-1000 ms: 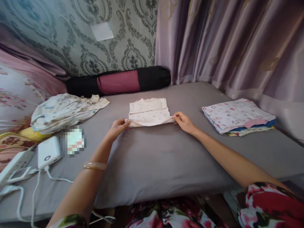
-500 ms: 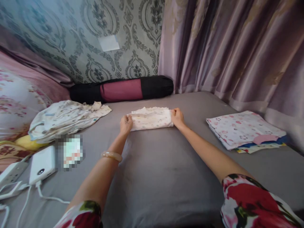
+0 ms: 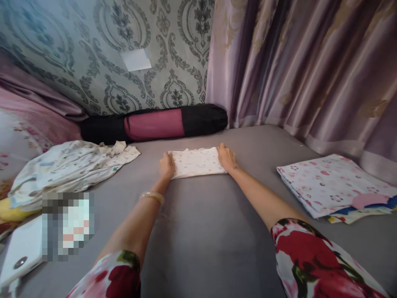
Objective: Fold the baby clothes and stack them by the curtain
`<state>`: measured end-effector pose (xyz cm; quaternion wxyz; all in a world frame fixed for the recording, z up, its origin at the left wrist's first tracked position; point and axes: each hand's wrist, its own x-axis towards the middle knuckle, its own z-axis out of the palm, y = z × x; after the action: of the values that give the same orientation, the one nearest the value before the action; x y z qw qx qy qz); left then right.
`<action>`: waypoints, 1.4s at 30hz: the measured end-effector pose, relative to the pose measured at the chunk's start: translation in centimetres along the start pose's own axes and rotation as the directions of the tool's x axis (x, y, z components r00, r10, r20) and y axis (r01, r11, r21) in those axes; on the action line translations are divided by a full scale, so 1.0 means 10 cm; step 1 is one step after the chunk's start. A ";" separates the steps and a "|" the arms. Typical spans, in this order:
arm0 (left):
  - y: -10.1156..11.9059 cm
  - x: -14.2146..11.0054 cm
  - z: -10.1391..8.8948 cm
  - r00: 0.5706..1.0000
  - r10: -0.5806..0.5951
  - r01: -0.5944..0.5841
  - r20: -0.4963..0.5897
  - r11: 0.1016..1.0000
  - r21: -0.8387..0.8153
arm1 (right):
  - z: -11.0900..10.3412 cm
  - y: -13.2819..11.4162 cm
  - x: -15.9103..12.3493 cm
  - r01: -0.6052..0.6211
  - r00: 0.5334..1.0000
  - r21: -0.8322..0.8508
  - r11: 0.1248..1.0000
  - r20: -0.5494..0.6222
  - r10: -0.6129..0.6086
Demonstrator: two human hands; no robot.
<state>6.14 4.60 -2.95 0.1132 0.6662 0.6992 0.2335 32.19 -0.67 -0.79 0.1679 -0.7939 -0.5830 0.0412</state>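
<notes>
On top of a gray sheet point(image 3: 201, 240), a person reaches both arms out straight ahead. The left hand point(image 3: 168, 164) is curled up small at the left end of a folded cloth point(image 3: 196, 163). It holds that end, but its fingertips are hidden and a bit blurry. The right hand point(image 3: 227, 158) holds the right end. Its back faces up, one finger pokes up at the far corner, and small dark marks show near the wrist. The two hands are apart, with the cloth between them. A pale bangle point(image 3: 151, 196) goes around the left wrist, and the sleeves point(image 3: 319, 256) have big red flowers.

The folded cloth lies in the middle, long and thin like a flat box. It is white with tiny pale dots and shapes. Its near edge is nearly straight, and its far edge is a little wavy.

Off to the right, well apart, sits a neat pile of folded clothes point(image 3: 325, 182), pink and white on top. To the left is a messy heap of clothes point(image 3: 71, 171). Behind the cloth, a long black and dark pink bag point(image 3: 155, 124) lies by the wall point(image 3: 164, 37).
</notes>
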 end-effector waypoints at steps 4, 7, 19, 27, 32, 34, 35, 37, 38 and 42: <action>-0.03 0.10 0.08 1.000 0.007 -0.006 -0.028 0.999 0.032 | 0.04 0.02 0.08 -0.012 1.000 -0.011 1.000 0.010 0.012; -0.02 0.12 0.10 1.000 -0.007 0.008 -0.013 0.999 0.045 | 0.07 0.03 0.10 -0.039 0.999 -0.010 0.999 0.021 0.039; -0.23 0.17 -0.05 0.987 -0.131 0.139 0.089 0.986 -0.093 | 0.07 0.27 0.19 -0.256 0.962 0.165 0.952 0.145 0.233; -0.49 -0.28 -0.33 0.959 -0.081 0.164 0.273 0.941 -0.298 | -0.09 0.29 -0.40 -0.145 0.976 0.034 0.989 0.168 0.138; -0.36 -0.48 -0.34 0.980 -0.013 0.029 0.200 0.997 -0.073 | -0.07 0.10 -0.67 -0.094 0.989 -0.055 0.994 0.108 0.100; -0.32 -0.51 -0.33 0.980 -0.001 0.007 0.198 1.000 -0.028 | -0.04 0.05 -0.71 -0.071 0.993 -0.081 0.994 0.085 0.078; -0.32 -0.52 -0.32 0.980 0.006 -0.003 0.200 1.000 -0.017 | -0.04 0.05 -0.72 -0.066 0.994 -0.090 0.994 0.077 0.074; -0.32 -0.51 -0.32 0.977 0.017 -0.017 0.211 1.000 -0.005 | -0.05 0.05 -0.71 -0.063 0.994 -0.098 0.993 0.079 0.071; -0.33 -0.50 -0.33 0.974 0.017 -0.017 0.225 1.000 0.000 | -0.07 0.06 -0.70 -0.064 0.993 -0.096 0.993 0.095 0.073; -0.33 -0.45 -0.36 0.982 0.034 -0.039 0.187 0.999 0.024 | -0.19 0.06 -0.63 -0.058 0.992 -0.077 0.995 0.107 0.067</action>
<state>1.92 -0.52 -2.08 0.1648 0.6993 0.6763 0.1624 31.24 -7.12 -0.01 0.1050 -0.8140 -0.5672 0.0682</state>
